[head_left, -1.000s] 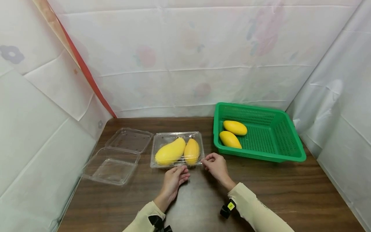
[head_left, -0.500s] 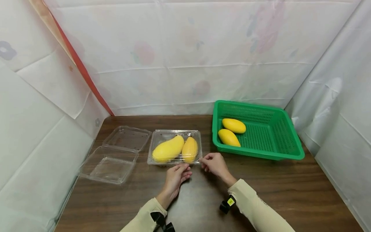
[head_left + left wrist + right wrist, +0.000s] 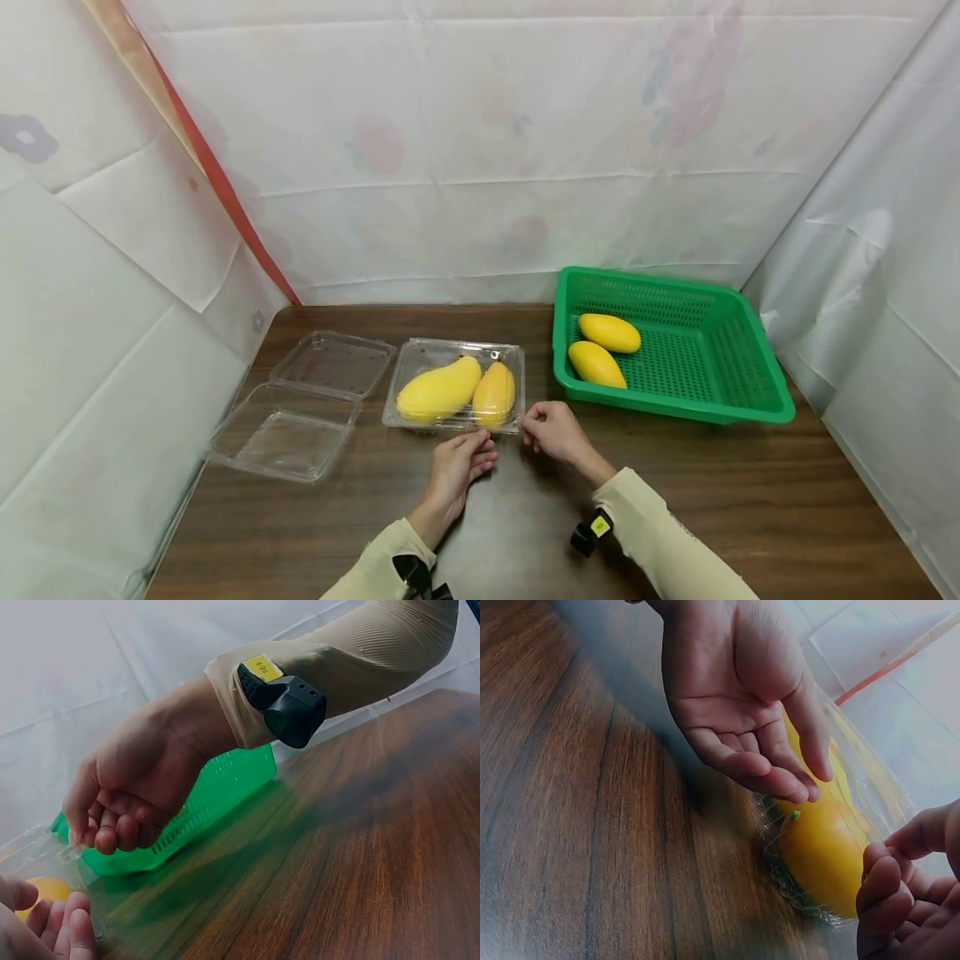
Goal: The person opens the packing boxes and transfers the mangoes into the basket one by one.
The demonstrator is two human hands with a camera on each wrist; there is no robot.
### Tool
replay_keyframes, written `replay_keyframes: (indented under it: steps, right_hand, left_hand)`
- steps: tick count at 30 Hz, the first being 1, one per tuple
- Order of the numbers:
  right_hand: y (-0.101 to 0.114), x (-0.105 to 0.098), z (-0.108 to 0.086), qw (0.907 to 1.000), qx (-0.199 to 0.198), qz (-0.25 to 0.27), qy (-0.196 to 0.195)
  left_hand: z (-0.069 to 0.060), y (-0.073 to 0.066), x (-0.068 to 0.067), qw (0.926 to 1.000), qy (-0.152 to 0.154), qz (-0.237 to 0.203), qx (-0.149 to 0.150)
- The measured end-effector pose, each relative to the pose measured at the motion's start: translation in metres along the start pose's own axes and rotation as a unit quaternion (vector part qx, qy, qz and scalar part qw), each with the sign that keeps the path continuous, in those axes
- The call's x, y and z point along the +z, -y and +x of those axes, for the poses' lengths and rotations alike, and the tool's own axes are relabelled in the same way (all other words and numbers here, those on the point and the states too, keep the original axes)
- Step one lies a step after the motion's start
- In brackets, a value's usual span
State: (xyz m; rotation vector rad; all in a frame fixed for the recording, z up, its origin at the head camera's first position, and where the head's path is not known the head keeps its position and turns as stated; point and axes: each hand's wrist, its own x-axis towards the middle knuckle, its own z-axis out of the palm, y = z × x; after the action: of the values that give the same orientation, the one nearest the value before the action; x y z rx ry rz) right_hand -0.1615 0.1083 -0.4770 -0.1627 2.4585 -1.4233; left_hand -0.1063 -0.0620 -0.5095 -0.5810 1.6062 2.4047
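Note:
In the head view a lidded clear plastic clamshell box (image 3: 401, 367) sits on the table. It holds a large pale-yellow mango (image 3: 438, 390) and a smaller orange-yellow mango (image 3: 493, 396). My left hand (image 3: 453, 468) is at the front edge, its thumb and index fingertip meeting on the rim, the other fingers loose. At the front right corner my right hand (image 3: 555, 429) pinches the rim, its remaining fingers curled. In the right wrist view the smaller mango (image 3: 821, 851) shows through the plastic between both hands. Fingers partly hide the rim.
A green plastic basket (image 3: 678, 404) with two yellow mangoes (image 3: 600, 364) stands at the back right. Another clear clamshell box (image 3: 288, 437) lies open at the left. White sheeting (image 3: 450, 225) hangs behind and beside the brown table (image 3: 750, 492).
The clamshell box has turned slightly and shifted a little left. Both hands stay at its front rim, and the fruit inside keeps its place. The head view sways slightly.

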Motion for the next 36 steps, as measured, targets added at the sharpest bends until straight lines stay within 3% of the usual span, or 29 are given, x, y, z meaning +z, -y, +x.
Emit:
replay_keyframes:
  steps: [10, 16, 21, 28, 36]
  right_hand:
    - [0.0058, -0.0026, -0.0004, 1.0, 0.004, 0.008, -0.001]
    - [0.0041, -0.0021, -0.0006, 0.9998, 0.013, 0.009, 0.012]
    - [0.0049, -0.0024, -0.0002, 0.9991, 0.028, 0.012, 0.029]
    - [0.0085, -0.0036, 0.0003, 0.9979, 0.023, -0.043, 0.042]
    - [0.0057, 0.0032, -0.0008, 0.9993, 0.016, -0.009, 0.032]
  left_hand:
    - [0.0013, -0.0057, 0.0026, 0.9998, -0.013, -0.01, 0.014]
    - [-0.0008, -0.0057, 0.0028, 0.9995, -0.017, -0.026, -0.008]
    - [-0.0003, -0.0065, 0.0029, 0.998, -0.037, -0.049, -0.016]
    - [0.0032, -0.0098, 0.0034, 0.9987, -0.045, -0.024, -0.003]
    - [0.006, -0.0074, 0.0061, 0.9993, -0.006, 0.031, -0.021]
